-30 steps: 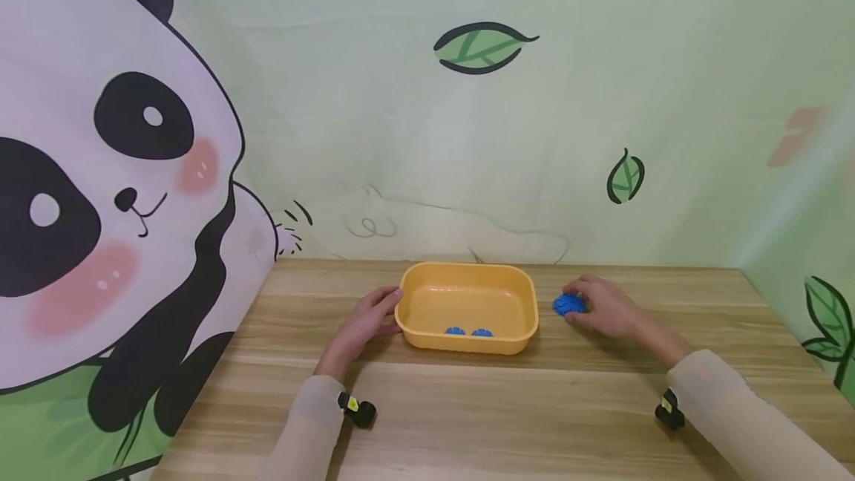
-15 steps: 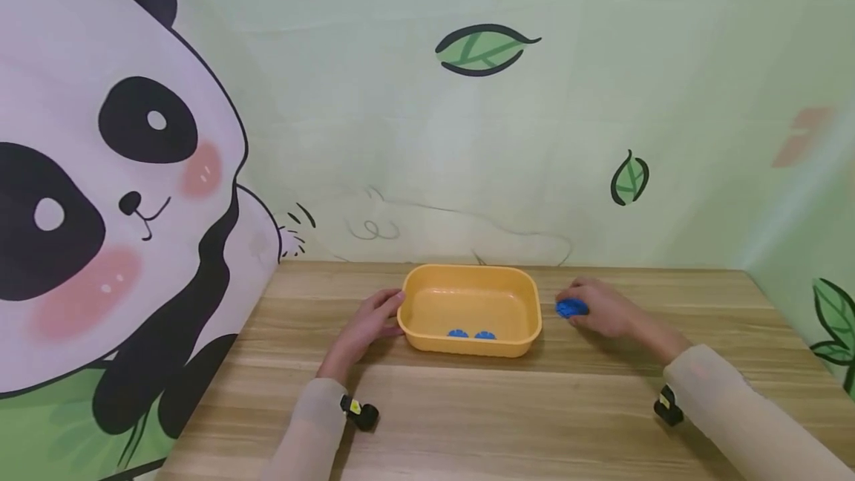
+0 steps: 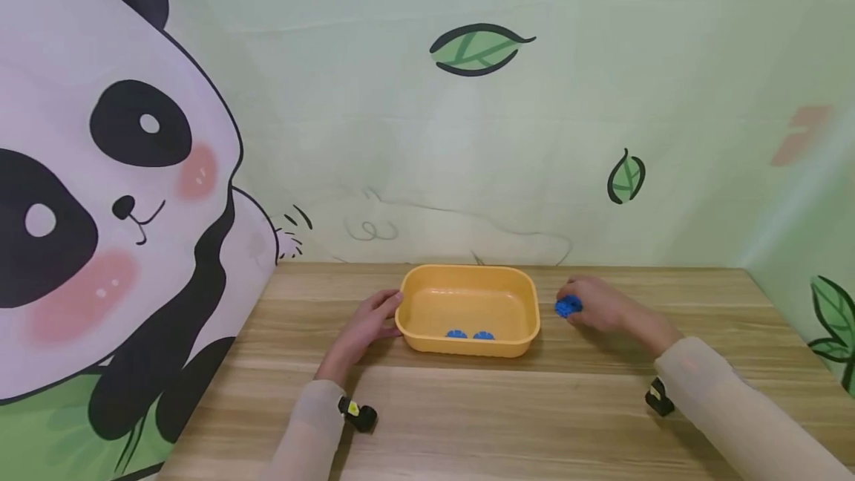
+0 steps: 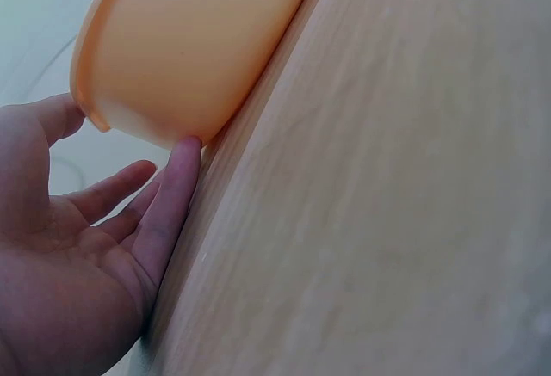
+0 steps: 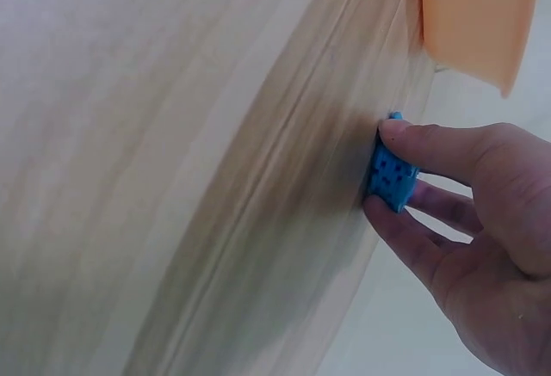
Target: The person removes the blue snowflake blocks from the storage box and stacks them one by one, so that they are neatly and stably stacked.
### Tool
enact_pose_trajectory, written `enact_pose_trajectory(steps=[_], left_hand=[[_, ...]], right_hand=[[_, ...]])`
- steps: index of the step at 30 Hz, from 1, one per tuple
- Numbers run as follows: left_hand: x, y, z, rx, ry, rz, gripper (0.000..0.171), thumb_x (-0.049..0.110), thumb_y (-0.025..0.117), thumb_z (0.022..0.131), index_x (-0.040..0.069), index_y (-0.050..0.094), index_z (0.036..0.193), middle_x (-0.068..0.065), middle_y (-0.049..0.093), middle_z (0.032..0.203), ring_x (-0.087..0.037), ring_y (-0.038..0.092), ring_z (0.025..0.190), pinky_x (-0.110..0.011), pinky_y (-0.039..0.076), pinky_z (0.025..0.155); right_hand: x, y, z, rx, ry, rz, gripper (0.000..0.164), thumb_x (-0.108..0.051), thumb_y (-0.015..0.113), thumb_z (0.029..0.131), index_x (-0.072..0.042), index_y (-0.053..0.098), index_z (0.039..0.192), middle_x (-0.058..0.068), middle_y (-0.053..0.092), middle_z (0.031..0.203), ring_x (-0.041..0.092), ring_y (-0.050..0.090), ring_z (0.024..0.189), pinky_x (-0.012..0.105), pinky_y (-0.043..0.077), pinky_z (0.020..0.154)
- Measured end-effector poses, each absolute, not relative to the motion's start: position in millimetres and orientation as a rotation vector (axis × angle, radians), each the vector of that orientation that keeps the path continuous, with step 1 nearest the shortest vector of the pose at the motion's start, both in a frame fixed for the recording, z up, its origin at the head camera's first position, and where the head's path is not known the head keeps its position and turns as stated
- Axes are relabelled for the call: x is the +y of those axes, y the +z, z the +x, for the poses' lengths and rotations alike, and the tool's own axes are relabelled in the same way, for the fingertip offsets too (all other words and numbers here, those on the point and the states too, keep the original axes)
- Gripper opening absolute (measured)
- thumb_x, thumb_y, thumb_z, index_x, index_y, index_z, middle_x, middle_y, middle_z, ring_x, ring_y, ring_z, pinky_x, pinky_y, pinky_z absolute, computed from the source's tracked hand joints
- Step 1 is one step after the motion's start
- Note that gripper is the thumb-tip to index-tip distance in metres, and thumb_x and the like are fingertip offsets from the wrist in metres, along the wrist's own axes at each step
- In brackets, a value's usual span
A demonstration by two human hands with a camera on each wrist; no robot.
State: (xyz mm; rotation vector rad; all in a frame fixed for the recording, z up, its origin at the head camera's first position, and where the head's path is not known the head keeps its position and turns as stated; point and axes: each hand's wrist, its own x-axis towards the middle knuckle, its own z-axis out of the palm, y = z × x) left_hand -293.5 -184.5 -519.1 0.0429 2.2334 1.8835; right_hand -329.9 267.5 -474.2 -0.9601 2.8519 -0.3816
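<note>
A yellow plastic basin (image 3: pixel 467 347) stands on the wooden table. Two blue notched discs (image 3: pixel 484 335) show inside it, by the near wall. At the basin's left end is my left hand (image 3: pixel 364 329); in the left wrist view its thumb touches the rim and a fairly straight finger (image 4: pixel 176 191) touches low on the outer wall. To the right of the basin, my right hand (image 3: pixel 597 305) pinches a small clump of blue notched discs (image 5: pixel 393 169) between thumb and fingers, close to the tabletop. Part of the clump is hidden behind the thumb and fingers.
The wooden table (image 3: pixel 467 421) ends at a pale green wall cloth (image 3: pixel 361 132) printed with leaves and a large panda (image 3: pixel 127 203). A small black camera (image 3: pixel 358 416) sits on the left wrist, another camera (image 3: pixel 659 397) on the right.
The clump of blue discs has turned a little within my right hand's fingers, and the right wrist has shifted slightly left. My left hand and the basin stay in place.
</note>
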Motion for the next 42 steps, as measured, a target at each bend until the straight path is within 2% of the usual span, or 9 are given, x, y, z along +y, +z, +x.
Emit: enact_pose_trajectory(steps=[5, 11, 18, 24, 36, 42], left_hand=[[-190.7, -517.2, -292.4, 2.248, 1.872, 0.041, 0.063, 0.047, 0.056, 0.11, 0.003, 0.048, 0.155, -0.021, 0.054, 0.152, -0.034, 0.06, 0.132, -0.04, 0.063, 0.094], [-193.1, -516.8, -289.2, 2.253, 1.842, 0.029, 0.064, 0.05, 0.056, 0.109, 0.006, 0.049, 0.155, -0.018, 0.054, 0.152, -0.033, 0.06, 0.132, -0.04, 0.063, 0.094], [-189.3, -515.1, -292.1, 2.243, 1.871, 0.046, 0.065, 0.048, 0.056, 0.109, 0.004, 0.047, 0.156, -0.021, 0.052, 0.154, -0.035, 0.057, 0.135, -0.04, 0.061, 0.097], [-185.6, -515.7, -294.7, 2.261, 1.844, 0.029, 0.065, 0.05, 0.056, 0.109, 0.006, 0.048, 0.156, -0.018, 0.054, 0.153, -0.033, 0.06, 0.132, -0.039, 0.062, 0.095], [-178.2, -515.8, -298.0, 2.257, 1.834, 0.019, 0.063, 0.049, 0.056, 0.109, 0.007, 0.048, 0.156, -0.016, 0.055, 0.152, -0.031, 0.06, 0.132, -0.038, 0.062, 0.094], [-172.6, -515.1, -301.8, 2.249, 1.836, 0.039, 0.066, 0.05, 0.057, 0.108, 0.006, 0.048, 0.156, -0.017, 0.055, 0.152, -0.031, 0.06, 0.132, -0.039, 0.062, 0.095]], right_hand=[[261.0, -474.8, -333.7, 2.85, -0.364, -1.008, 0.027, -0.007, 0.085, 0.087, 0.002, 0.075, 0.11, 0.012, 0.067, 0.104, 0.027, 0.064, 0.093, 0.052, 0.059, 0.089], [258.9, -477.2, -334.1, 2.839, -0.377, -0.998, 0.027, -0.006, 0.084, 0.086, 0.001, 0.075, 0.11, 0.013, 0.067, 0.107, 0.028, 0.064, 0.094, 0.053, 0.058, 0.091], [260.7, -476.3, -336.9, 2.857, -0.373, -1.019, 0.026, -0.007, 0.084, 0.084, 0.0, 0.074, 0.107, 0.012, 0.066, 0.105, 0.026, 0.063, 0.092, 0.051, 0.059, 0.089], [262.4, -473.8, -339.2, 2.837, -0.364, -0.979, 0.025, -0.008, 0.084, 0.084, -0.001, 0.072, 0.105, 0.01, 0.064, 0.103, 0.025, 0.061, 0.09, 0.05, 0.058, 0.088], [262.5, -465.4, -339.9, 2.775, -0.363, -0.816, 0.028, -0.008, 0.083, 0.086, -0.001, 0.067, 0.107, 0.008, 0.063, 0.101, 0.025, 0.058, 0.092, 0.047, 0.058, 0.087], [270.3, -464.5, -335.9, 2.785, -0.378, -0.82, 0.029, -0.008, 0.082, 0.085, 0.0, 0.069, 0.11, 0.01, 0.062, 0.104, 0.027, 0.058, 0.092, 0.05, 0.058, 0.089]])
